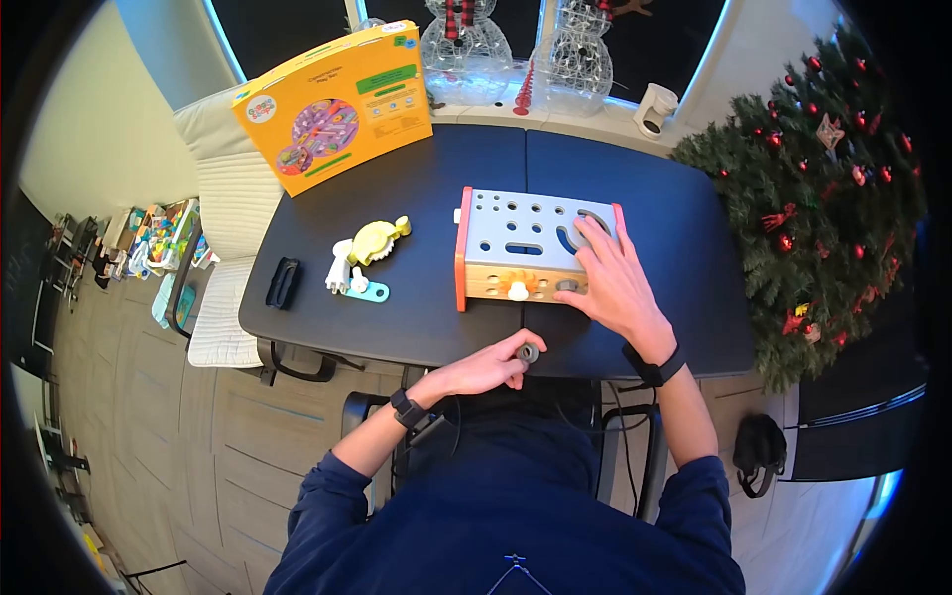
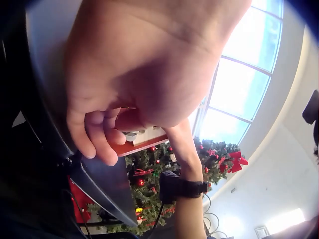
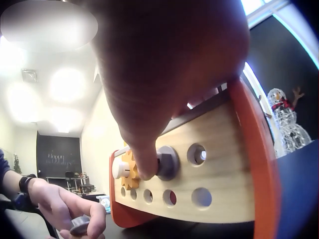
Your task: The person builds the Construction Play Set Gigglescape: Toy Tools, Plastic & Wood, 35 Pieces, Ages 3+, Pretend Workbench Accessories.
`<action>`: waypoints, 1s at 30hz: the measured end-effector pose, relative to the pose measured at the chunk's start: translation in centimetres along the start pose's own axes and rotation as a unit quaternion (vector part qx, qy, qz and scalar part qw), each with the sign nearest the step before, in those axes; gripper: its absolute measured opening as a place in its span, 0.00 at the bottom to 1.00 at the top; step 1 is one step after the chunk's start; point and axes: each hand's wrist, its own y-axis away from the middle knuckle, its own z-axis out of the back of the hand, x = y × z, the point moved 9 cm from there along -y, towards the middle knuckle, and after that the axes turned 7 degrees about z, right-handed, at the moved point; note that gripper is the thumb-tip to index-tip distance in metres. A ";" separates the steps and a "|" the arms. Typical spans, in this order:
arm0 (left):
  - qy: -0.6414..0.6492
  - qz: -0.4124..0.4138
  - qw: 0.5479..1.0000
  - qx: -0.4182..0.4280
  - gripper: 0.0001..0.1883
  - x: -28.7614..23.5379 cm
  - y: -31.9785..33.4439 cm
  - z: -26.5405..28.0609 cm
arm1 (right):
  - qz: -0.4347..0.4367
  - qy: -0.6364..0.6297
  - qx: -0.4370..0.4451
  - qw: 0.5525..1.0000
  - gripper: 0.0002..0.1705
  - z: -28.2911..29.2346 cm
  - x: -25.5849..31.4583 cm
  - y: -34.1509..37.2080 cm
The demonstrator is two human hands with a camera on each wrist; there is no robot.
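Observation:
A toy workbench (image 1: 516,230) with a grey perforated top, wooden front and red ends stands on the table. My right hand (image 1: 617,283) grips its front right corner, fingers over the top near a curved slot. The thumb (image 3: 146,164) presses by a grey bolt head (image 3: 168,163) on the front panel. Left of that, a yellow gear (image 1: 519,282) with a white knob is mounted. My left hand (image 1: 486,367), in front of the table edge, pinches a grey toy nut (image 1: 529,352) between thumb and index finger. The left wrist view mostly hides this nut behind the palm.
On the left of the table (image 1: 436,337) lie a yellow-green toy piece (image 1: 375,241), white pieces (image 1: 338,268), a teal strip (image 1: 373,292) and a black case (image 1: 284,283). A yellow toy box (image 1: 337,104) stands behind. A Christmas tree (image 1: 823,198) borders the right side.

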 end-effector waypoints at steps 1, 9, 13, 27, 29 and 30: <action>-0.014 0.000 1.000 -0.007 0.13 0.0 0.0 -0.1 | -0.008 -0.011 -0.003 1.000 0.34 -0.1 0.0 0.2; -0.060 -0.012 0.993 -0.098 0.14 -0.8 0.6 2.0 | -0.075 -0.043 -0.068 0.994 0.32 1.2 -0.4 1.1; -0.046 -0.032 0.989 -0.136 0.14 -2.1 1.7 3.2 | -0.254 -0.238 -0.064 0.935 0.30 2.9 -2.1 2.3; 0.010 -0.149 0.941 -0.302 0.11 -5.5 6.9 7.7 | -0.417 -0.757 -0.110 0.491 0.42 -8.4 1.0 10.6; 0.003 -0.154 0.950 -0.271 0.12 -5.4 6.7 5.3 | -0.412 -0.768 -0.122 0.475 0.42 -9.8 2.6 10.6; 0.005 -0.128 0.956 -0.262 0.14 -5.7 6.8 4.1 | -0.437 -0.754 -0.134 0.471 0.42 -10.4 2.8 10.7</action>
